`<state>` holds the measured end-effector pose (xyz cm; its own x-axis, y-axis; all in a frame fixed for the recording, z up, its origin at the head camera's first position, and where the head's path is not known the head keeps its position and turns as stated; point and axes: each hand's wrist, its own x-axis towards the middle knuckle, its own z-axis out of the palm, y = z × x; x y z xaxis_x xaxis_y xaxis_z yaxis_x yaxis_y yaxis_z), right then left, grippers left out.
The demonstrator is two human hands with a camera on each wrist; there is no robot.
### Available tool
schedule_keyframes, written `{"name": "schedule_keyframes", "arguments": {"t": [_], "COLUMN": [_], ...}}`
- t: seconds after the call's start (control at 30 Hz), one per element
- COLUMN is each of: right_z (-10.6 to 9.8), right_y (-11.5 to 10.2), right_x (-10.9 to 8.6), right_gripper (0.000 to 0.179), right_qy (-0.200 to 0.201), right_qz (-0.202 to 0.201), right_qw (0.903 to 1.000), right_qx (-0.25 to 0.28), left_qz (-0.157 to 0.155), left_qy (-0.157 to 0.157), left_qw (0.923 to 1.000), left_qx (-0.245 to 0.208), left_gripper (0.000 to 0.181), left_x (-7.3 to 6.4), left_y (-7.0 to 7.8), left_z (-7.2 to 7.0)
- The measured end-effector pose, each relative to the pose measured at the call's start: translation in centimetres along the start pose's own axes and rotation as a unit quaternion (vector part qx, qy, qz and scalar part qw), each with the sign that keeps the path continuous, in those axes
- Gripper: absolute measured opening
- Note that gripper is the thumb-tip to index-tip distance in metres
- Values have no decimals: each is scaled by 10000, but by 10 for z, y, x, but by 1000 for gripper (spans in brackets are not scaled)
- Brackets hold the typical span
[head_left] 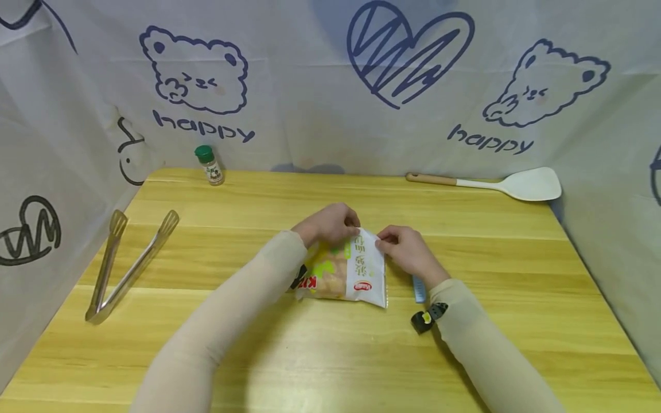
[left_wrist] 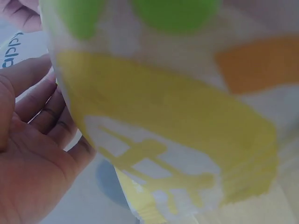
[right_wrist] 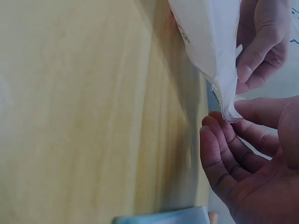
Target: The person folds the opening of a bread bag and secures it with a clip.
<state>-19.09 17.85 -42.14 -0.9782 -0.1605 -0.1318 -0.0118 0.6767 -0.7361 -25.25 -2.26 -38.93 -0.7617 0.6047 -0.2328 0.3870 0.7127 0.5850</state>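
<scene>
A plastic food packet (head_left: 366, 269), white at one end and printed with yellow, green and red, is held up over the wooden table. Its kind of contents I cannot tell for sure; they look pale and golden. My left hand (head_left: 333, 223) pinches the upper edge of the packet. At the white end's upper corner, my right hand (head_left: 408, 249) pinches the film between thumb and fingers. The right wrist view has that corner of the packet (right_wrist: 210, 37) between the right fingertips, with the left hand (right_wrist: 264, 42) just behind. In the left wrist view, the packet (left_wrist: 163, 102) covers the left fingertips.
Metal tongs (head_left: 105, 264) lie spread at the left of the table (head_left: 320, 361). A green-capped shaker bottle (head_left: 210, 166) stands at the back left. A white spatula (head_left: 532, 184) with a wooden handle lies along the back right. A light blue object (head_left: 419, 289) is partly hidden beneath the right wrist.
</scene>
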Motion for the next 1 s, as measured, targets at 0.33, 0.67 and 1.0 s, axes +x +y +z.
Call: {"name": "schedule_keyframes", "arguments": {"t": [0.33, 0.67, 1.0], "right_z": [-4, -19, -29], "right_y": [-4, -27, -50], "right_x": [-6, -17, -33], "right_gripper": [14, 15, 13], "right_qy": [271, 650, 902], "right_qz": [-282, -615, -958], "right_qw": [9991, 9956, 9905], "right_qx": [184, 289, 396], "left_qz": [218, 821, 991], "left_qy": [210, 596, 838], "left_qw": [9984, 9915, 9848], "left_qx": [-477, -817, -1153], "left_gripper": [13, 10, 11], "left_x": [-12, -30, -56], "left_y": [-2, 4, 14], "left_z": [-5, -24, -34]}}
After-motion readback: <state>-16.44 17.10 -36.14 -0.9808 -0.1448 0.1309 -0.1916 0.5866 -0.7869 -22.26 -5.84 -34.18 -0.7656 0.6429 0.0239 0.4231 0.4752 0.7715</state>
